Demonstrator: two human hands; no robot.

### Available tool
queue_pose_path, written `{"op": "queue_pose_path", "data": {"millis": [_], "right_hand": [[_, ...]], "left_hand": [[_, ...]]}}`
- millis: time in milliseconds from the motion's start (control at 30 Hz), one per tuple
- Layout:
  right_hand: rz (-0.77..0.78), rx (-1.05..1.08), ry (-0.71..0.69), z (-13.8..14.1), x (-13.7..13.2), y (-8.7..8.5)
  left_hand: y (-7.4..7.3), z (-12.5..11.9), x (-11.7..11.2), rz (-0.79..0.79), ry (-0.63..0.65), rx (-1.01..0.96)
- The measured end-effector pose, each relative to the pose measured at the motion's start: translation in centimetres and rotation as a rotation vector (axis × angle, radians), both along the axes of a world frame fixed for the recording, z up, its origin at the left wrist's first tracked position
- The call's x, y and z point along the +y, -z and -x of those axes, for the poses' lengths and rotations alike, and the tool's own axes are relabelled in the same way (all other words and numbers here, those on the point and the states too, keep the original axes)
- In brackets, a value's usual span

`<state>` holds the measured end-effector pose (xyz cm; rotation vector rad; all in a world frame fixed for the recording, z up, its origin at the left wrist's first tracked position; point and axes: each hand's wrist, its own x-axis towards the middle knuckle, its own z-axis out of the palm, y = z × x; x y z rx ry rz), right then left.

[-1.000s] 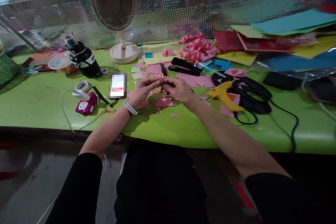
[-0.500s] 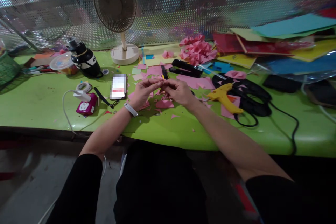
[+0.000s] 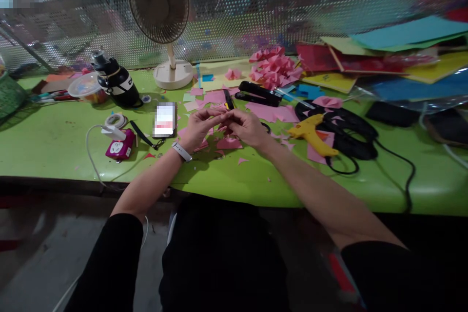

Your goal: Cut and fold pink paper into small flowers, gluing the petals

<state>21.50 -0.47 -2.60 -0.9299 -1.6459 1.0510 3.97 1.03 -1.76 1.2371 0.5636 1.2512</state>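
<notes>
Fingertips of my left hand (image 3: 200, 129) and my right hand (image 3: 249, 129) meet in a pinch over the middle of the green table. Between and just under them shows a folded pink paper piece (image 3: 227, 131), mostly covered by the fingers. Pink paper scraps (image 3: 229, 144) lie on the table around and below both hands. Behind the fingertips is a cutter with a black and yellow handle (image 3: 228, 100). A black stapler (image 3: 258, 94) rests beyond my right hand. The yellow glue gun (image 3: 313, 135) lies to the right of that hand.
A heap of folded pink paper pieces (image 3: 276, 69) sits at the back, beside coloured sheets (image 3: 413, 34). Leftward stand a fan (image 3: 172, 75), a black bottle (image 3: 119, 83), a phone (image 3: 164, 119) and a purple power adapter (image 3: 121, 145). Black cable (image 3: 402, 163) trails at right.
Both hands stay pinched together in nearly the same place, with only slight shifts of the fingers. The things on the table have not moved.
</notes>
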Motion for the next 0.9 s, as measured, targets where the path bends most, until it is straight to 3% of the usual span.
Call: {"op": "queue_pose_path", "data": {"millis": [333,900], "right_hand": [[0.018,0.024,-0.030,-0.37,0.04,-0.26],[0.007,0.007,0.040,0.01,-0.50,-0.74]], "left_hand": [[0.07,0.06,0.03,-0.028,0.014,0.057],[-0.31,0.08,-0.31,-0.042,-0.014,0.066]]}}
